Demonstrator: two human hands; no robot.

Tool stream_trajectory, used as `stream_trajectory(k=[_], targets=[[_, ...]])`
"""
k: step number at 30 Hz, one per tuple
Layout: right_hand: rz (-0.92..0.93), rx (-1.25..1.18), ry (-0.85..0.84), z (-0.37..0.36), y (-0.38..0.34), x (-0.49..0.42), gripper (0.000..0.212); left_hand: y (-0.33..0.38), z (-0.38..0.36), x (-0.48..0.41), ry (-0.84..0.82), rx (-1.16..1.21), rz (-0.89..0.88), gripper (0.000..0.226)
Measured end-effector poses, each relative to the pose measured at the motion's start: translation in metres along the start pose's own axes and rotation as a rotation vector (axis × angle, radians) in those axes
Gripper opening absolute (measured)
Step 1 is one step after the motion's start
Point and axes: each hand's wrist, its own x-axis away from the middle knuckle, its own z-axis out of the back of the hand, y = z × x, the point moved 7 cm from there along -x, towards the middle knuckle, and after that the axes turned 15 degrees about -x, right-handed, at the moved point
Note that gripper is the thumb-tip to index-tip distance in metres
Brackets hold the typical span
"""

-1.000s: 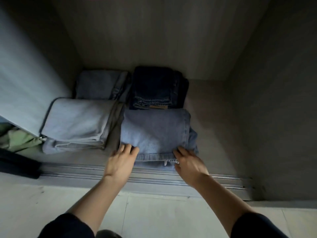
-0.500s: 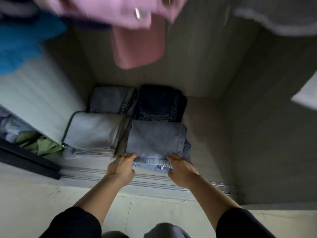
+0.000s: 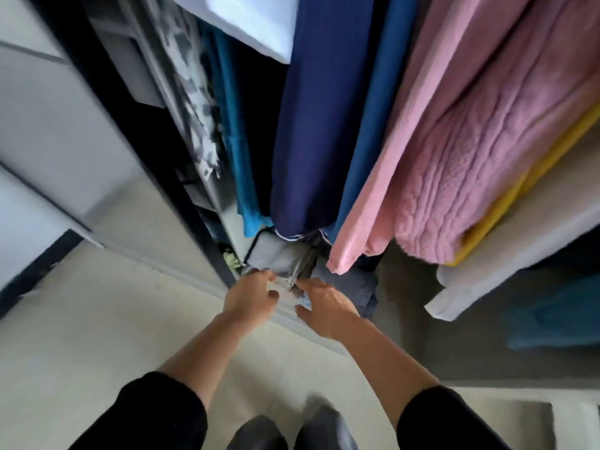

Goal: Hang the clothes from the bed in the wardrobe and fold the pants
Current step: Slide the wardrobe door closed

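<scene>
The hanging half of the job looks largely done, judging by the wardrobe (image 3: 185, 206); a row of garments hangs inside it, among them a patterned black-and-white piece (image 3: 194, 92), a teal garment (image 3: 233, 131), a navy garment (image 3: 318, 125), a blue garment (image 3: 367, 108), a pink knitted sweater (image 3: 487, 141), a yellow garment (image 3: 522, 186) and a pale garment (image 3: 506, 271) furthest right; the bed is out of view, so whether more clothes wait there cannot be told. The folding looks well advanced too; folded pale-grey pants (image 3: 276, 258) and folded denim jeans (image 3: 352, 285) lie side by side on the wardrobe floor below the hems, the jeans partly hidden by the sweater's cuff. Both hands reach down to the near edges of these stacks; the left hand (image 3: 250, 297) touches the front of the pale-grey pants, but motion blur hides whether its fingers pinch the cloth or merely rest on it; the right hand (image 3: 328, 306) has its fingers fairly straight and its thumb spread apart, laid at the near edge of the jeans and clamped on nothing that shows. My reading is that this is a final squaring-up of the folded pants; what may remain is any garment not visible here.
</scene>
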Motion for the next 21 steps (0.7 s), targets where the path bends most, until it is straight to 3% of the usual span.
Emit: stream_trajectory(k=[7, 11, 21], targets=[[0.158, 0.069, 0.049, 0.073, -0.163, 0.022, 0.056, -0.065, 0.16, 0.036, 0.195, 0.149, 0.119, 0.031], [0.239, 0.065, 0.18, 0.115, -0.246, 0.014, 0.056, -0.107, 0.247, 0.033, 0.359, 0.191, 0.125, 0.026], [0.414, -0.056, 0.459, 0.21, -0.414, 0.011, 0.054, -0.163, 0.383, 0.015, 0.582, 0.289, 0.078, 0.037]])
